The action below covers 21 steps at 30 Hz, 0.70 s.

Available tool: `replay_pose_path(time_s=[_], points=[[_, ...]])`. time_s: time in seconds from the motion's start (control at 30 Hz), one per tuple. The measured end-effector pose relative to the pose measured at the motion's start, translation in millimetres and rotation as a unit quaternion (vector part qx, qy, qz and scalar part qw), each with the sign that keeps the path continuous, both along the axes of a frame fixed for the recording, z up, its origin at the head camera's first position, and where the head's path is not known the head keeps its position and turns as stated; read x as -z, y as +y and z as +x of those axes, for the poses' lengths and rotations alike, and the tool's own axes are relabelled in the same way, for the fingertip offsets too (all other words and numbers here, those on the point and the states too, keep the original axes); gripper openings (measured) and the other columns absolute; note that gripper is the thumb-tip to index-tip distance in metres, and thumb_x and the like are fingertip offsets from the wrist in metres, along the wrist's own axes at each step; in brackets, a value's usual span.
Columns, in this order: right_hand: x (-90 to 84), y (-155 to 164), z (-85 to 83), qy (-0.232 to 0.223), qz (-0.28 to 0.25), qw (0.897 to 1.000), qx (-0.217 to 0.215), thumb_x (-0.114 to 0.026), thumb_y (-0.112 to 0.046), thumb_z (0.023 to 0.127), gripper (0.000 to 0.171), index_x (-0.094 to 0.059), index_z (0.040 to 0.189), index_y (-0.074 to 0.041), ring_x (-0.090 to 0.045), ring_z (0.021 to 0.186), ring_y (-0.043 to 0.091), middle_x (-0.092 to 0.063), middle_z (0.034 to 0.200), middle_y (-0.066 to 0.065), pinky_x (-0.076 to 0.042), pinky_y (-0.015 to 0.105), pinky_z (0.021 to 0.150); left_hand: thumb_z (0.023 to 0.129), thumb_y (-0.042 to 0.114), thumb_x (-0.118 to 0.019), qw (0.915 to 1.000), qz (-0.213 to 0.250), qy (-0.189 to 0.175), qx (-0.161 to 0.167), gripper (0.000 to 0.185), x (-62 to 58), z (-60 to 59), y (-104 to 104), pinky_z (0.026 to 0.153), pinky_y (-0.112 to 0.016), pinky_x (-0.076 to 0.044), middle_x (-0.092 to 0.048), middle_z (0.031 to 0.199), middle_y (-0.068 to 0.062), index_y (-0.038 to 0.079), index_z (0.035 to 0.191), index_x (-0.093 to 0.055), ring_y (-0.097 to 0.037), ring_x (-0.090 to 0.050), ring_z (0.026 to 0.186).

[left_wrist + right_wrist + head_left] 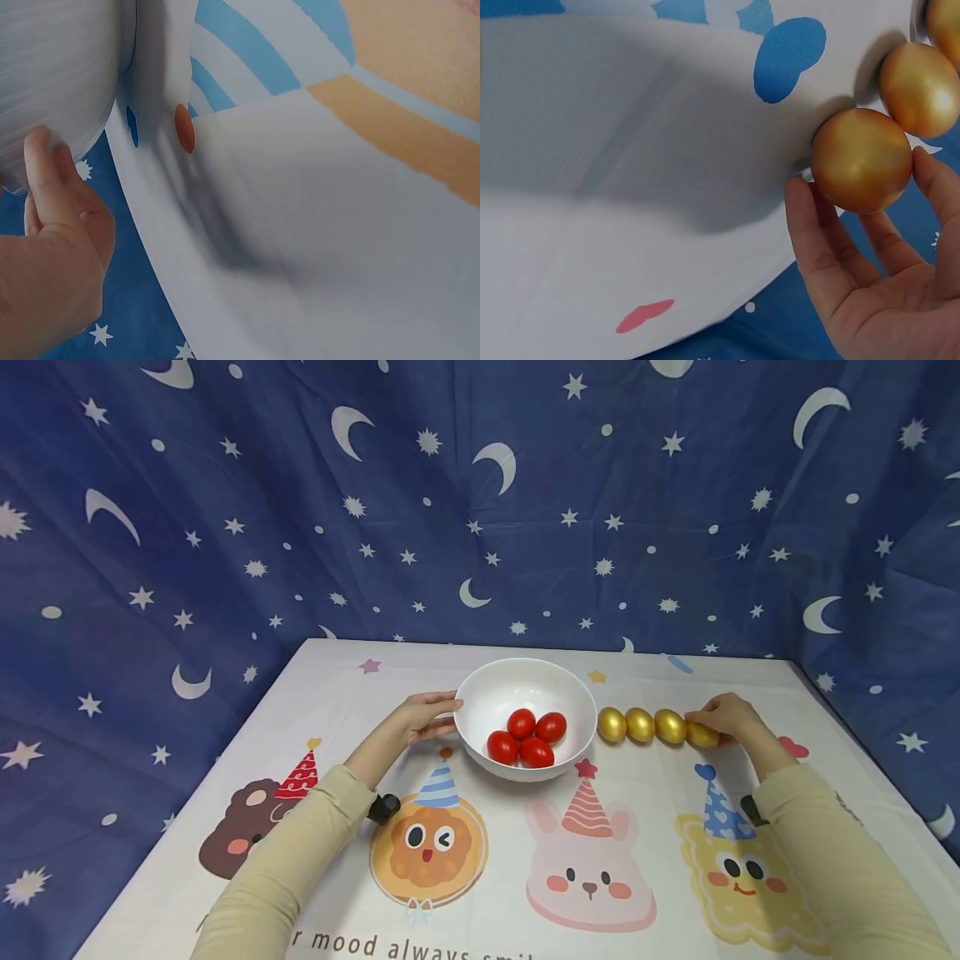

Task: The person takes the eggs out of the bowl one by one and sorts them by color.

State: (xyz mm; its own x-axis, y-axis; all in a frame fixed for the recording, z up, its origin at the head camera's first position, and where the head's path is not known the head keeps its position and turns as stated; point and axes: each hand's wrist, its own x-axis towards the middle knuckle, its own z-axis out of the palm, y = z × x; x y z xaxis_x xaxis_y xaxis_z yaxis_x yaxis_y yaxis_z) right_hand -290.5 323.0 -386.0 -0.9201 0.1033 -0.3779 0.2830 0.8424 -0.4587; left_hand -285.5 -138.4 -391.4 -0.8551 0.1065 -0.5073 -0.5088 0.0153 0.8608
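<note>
A white bowl (525, 681) stands on the table and holds several glossy red eggs (503, 747). My left hand (420, 717) holds the bowl's left side, one digit over the rim and others against the outer wall. In the left wrist view, fingers (46, 184) lie against that wall, and the bowl's inside is hidden. To the right of the bowl, several golden eggs (640, 725) lie in a row. Around the outermost golden egg (862, 160) curl the fingers and thumb of my right hand (731, 716); that egg stays beside its neighbour (921, 90).
A white tablecloth (600, 860) printed with cartoon figures and lettering covers the table. Behind and beside it hangs a dark blue curtain (420, 552) with moons and stars. The table's far edge runs behind the bowl.
</note>
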Motion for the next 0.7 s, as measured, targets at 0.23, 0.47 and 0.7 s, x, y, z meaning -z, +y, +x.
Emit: replay_pose_path(time_s=[0.23,0.47,0.7], points=[[0.7,1.2,-0.3,-0.007,-0.011,1.000,0.017,-0.056,-0.035,0.092,0.052,-0.048,0.111,0.013,-0.052,0.066,0.017,-0.049,0.089,0.018,-0.060,0.026,0.061,0.091,0.014,-0.063,1.0000,-0.005,0.001,0.000,0.051,-1.2,-1.4,0.4,0.073,-0.019,-0.061,-0.049,0.138,-0.015,0.013,0.139,-0.047,-0.012,-0.063,0.083],[0.6,2.2,0.1,-0.001,-0.013,1.000,0.019,-0.057,-0.034,0.091,0.053,-0.047,0.112,0.013,-0.051,0.067,0.018,-0.047,0.091,0.020,-0.061,0.027,0.062,0.091,0.015,-0.063,1.0000,-0.005,-0.001,0.000,0.050,-1.8,-0.7,1.3,0.073,-0.018,-0.061,-0.050,0.137,-0.016,0.012,0.139,-0.048,-0.016,-0.064,0.090],[0.9,4.6,-2.8,-0.008,-0.010,1.000,0.020,-0.057,-0.035,0.091,0.054,-0.046,0.113,0.013,-0.051,0.069,0.019,-0.047,0.094,0.022,-0.061,0.026,0.062,0.091,0.015,-0.063,1.0000,-0.007,-0.002,-0.001,0.051,-2.6,2.4,1.6,0.075,-0.019,-0.061,-0.049,0.138,-0.015,0.012,0.139,-0.047,-0.014,-0.063,0.087]])
